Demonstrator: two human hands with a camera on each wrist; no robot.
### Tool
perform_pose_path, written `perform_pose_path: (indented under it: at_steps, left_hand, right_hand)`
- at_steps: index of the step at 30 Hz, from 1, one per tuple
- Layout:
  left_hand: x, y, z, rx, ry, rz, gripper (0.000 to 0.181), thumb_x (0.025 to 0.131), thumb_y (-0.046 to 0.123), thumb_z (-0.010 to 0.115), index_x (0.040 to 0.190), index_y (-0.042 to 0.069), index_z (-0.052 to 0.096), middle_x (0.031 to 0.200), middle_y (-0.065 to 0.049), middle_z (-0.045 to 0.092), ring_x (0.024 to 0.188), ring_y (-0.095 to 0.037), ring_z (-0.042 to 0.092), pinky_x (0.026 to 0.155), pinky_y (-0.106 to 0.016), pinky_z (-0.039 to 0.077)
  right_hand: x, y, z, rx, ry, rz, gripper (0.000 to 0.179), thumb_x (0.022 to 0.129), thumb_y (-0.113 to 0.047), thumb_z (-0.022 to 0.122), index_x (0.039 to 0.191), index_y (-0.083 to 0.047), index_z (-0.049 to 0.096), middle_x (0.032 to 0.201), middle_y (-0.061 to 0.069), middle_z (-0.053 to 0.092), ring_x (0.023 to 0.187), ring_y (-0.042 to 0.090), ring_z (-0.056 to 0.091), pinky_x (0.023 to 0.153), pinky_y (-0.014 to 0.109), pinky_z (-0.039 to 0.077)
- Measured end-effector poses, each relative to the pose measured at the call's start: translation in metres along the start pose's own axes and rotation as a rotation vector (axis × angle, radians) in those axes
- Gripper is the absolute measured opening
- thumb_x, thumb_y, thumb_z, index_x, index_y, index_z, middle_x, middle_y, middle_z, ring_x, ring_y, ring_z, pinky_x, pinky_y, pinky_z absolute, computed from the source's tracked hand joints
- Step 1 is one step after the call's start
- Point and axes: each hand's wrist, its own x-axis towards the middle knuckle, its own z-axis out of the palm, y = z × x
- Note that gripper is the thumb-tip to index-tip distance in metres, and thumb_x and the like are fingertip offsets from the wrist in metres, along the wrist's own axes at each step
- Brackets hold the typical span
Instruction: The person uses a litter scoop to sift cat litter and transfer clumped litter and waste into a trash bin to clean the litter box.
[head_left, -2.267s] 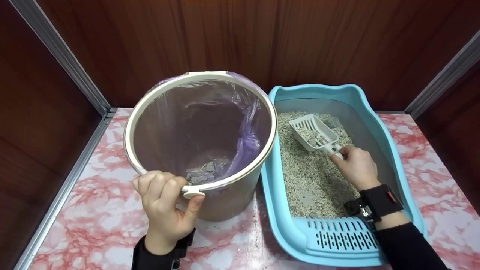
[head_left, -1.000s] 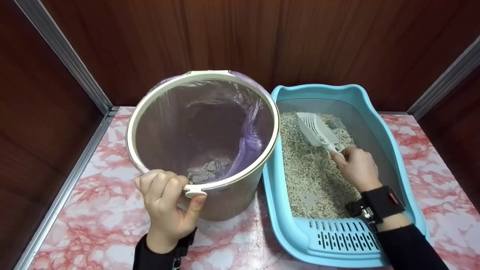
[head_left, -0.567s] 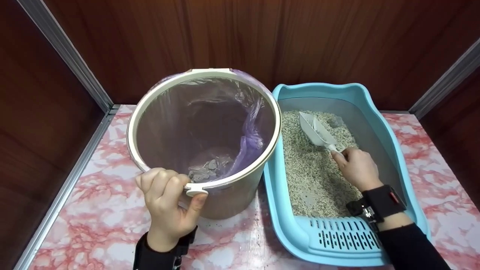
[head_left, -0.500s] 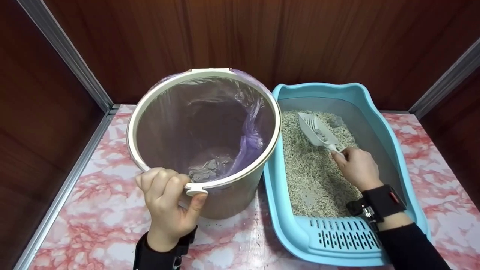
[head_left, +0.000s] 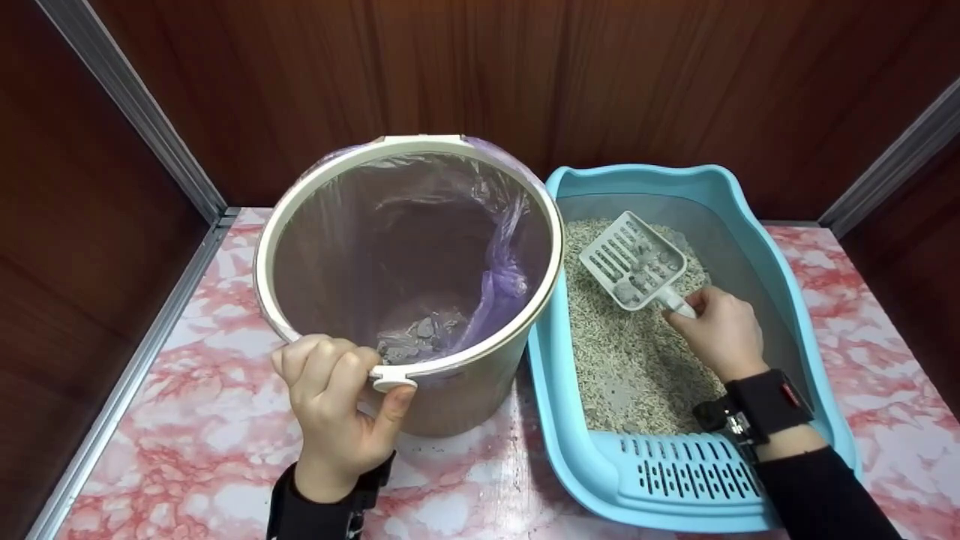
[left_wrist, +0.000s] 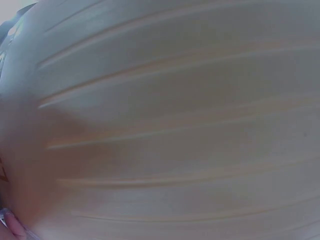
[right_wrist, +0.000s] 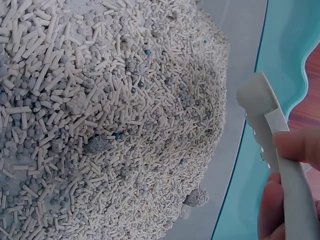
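Observation:
My left hand [head_left: 330, 412] grips the cream rim of a waste bin [head_left: 461, 401], fingers over the edge and thumb by its front tab. A thin purple bag [head_left: 501, 289] lines the bin, with grey clumps [head_left: 424, 334] at the bottom. The bin's ribbed outer wall [left_wrist: 175, 120] fills the left wrist view. My right hand [head_left: 720, 334] pinches the handle of a white slotted litter scoop [head_left: 652, 292] above the pellet litter [head_left: 630, 367]. Several grey clumps [head_left: 641, 259] lie in the scoop. In the right wrist view, thumb and fingers hold the scoop [right_wrist: 257, 97] side-on.
A blue litter box [head_left: 551, 427] stands right beside the bin, its slotted step [head_left: 686, 472] at the front. Both stand on a red-and-white marbled tabletop [head_left: 202, 375]. Dark wood-look panels [head_left: 480, 75] enclose the back and sides. Crumbs lie on the tabletop between bin and box.
The scoop has gone from dipping and tilting in the litter to level and raised, its slotted floor facing up and only clumps visible in it. My left hand has kept its hold on the rim.

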Motion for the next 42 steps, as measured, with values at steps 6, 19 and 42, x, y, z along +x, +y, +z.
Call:
perform_pose_path:
  at_steps: [6, 19, 42]
  left_hand:
    - [0.0, 0.0, 0.0, 0.001, 0.002, -0.001, 0.054, 0.095, 0.053, 0.053, 0.066, 0.007, 0.05, 0.065, -0.005, 0.044, 0.07, -0.029, 0.038, 0.071, -0.043, 0.022]
    - [0.002, 0.001, 0.0, -0.006, -0.012, 0.006, 0.053, 0.095, 0.052, 0.052, 0.068, 0.007, 0.05, 0.067, -0.006, 0.043, 0.071, -0.029, 0.037, 0.071, -0.043, 0.022]
    - [0.0, -0.001, 0.008, -0.004, -0.024, 0.009, 0.052, 0.096, 0.052, 0.051, 0.069, 0.008, 0.049, 0.068, -0.005, 0.042, 0.071, -0.028, 0.037, 0.072, -0.043, 0.022]
  right_hand:
    - [0.001, 0.001, 0.0, 0.009, -0.011, 0.001, 0.022, 0.084, -0.021, 0.072, 0.086, -0.003, 0.061, 0.069, 0.006, 0.059, 0.055, 0.02, 0.047, 0.051, 0.034, 0.033]
    - [0.006, -0.005, -0.01, 0.118, -0.057, 0.023, 0.025, 0.085, -0.022, 0.073, 0.087, 0.001, 0.062, 0.07, 0.006, 0.059, 0.056, 0.017, 0.048, 0.051, 0.031, 0.037]
    - [0.022, -0.216, -0.103, 0.045, -0.035, -0.414, 0.015, 0.083, -0.018, 0.07, 0.088, -0.004, 0.068, 0.075, 0.006, 0.065, 0.057, 0.02, 0.058, 0.049, 0.034, 0.046]
